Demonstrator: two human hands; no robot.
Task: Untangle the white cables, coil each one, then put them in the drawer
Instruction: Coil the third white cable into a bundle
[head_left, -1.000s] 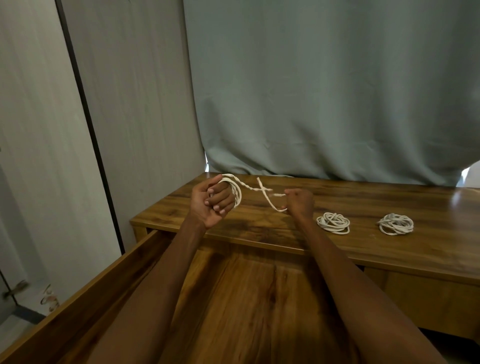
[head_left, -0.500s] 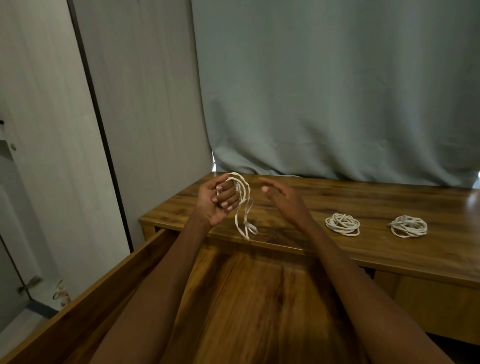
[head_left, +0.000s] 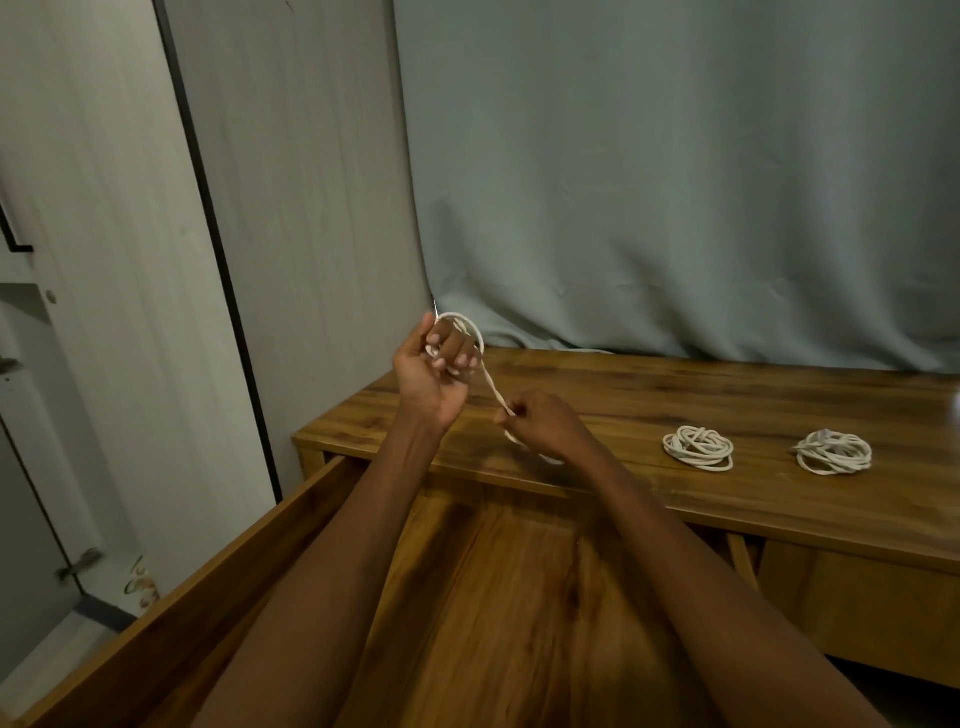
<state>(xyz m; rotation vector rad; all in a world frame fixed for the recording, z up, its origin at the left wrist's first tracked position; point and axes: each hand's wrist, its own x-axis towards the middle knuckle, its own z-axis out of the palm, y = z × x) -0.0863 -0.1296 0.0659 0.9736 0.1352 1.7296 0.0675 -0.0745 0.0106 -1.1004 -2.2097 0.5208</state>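
Our right hand (head_left: 545, 423), spread a moment ago, is now pinching the cable (head_left: 491, 387) tail beside our left hand (head_left: 434, 371), which is clutching the coil, so we are finishing this third coil.

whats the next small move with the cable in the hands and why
Probably wrap the loose tail once more round the left hand. The coil sits on its fingers, and the right hand pinches a short twisted tail with only a little slack left.
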